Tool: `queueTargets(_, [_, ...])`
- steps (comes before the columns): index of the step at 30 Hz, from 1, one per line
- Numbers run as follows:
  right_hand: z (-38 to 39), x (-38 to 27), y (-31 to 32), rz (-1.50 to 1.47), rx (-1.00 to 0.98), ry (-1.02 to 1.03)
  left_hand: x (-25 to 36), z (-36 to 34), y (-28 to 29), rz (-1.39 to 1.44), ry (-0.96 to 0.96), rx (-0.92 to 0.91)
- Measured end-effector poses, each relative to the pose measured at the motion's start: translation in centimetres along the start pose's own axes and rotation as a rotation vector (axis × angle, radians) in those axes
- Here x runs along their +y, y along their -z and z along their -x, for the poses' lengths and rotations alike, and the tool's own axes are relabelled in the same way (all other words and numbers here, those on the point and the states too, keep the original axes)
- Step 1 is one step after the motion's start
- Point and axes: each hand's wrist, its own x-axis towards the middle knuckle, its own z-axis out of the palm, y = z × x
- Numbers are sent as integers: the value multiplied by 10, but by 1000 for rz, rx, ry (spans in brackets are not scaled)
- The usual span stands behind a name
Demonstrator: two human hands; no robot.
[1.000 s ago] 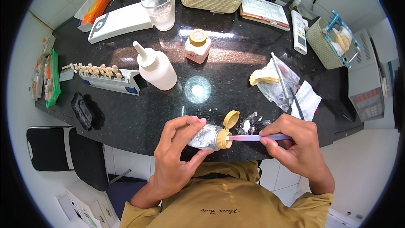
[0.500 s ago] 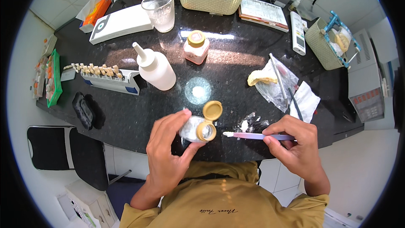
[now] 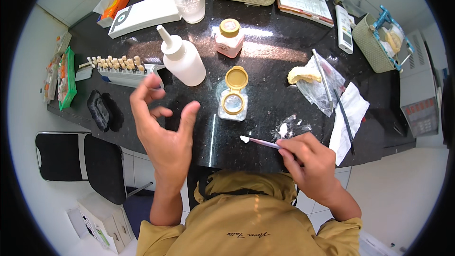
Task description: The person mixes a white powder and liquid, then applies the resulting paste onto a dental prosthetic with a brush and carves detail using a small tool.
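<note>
My left hand (image 3: 163, 144) hovers over the counter with fingers spread, holding nothing. To its right a small clear jar (image 3: 233, 114) stands upright, its gold flip lid (image 3: 236, 77) swung back and whitish contents inside. Between the thumb and fingers of my right hand (image 3: 310, 161) is a slim pink-lilac spatula (image 3: 263, 142). White powder (image 3: 244, 139) is heaped on its tip, in front of the jar. Beyond my right hand a small white clump (image 3: 283, 129) lies on a crumpled clear scrap. Past my left fingers stands a white squeeze bottle (image 3: 185, 64) with a nozzle.
A jar of pink powder (image 3: 229, 42) and a glass (image 3: 188, 2) stand farther back. A tooth shade guide (image 3: 125, 68) sits at left. At right lie a yellowish dental cast (image 3: 304, 74), a metal tool (image 3: 322, 81), a dark thin tool (image 3: 344, 121) and white tissue (image 3: 350, 114).
My left hand has let go of the clear jar, set it upright farther back, and drawn away left, opening. The spatula has shifted slightly left and its tip now points up-left.
</note>
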Motion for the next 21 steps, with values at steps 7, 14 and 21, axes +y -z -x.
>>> queueTargets(7, [5, -1, -1, 144, 22, 143, 2, -39, -3, -109, 13, -92])
queueTargets(14, [4, -2, 10, 62, 103, 22, 0, -28, 3, -149, -70, 7])
queueTargets(21, [14, 7, 32, 27, 208, -103, -6, 47, 81, -148, -223, -424])
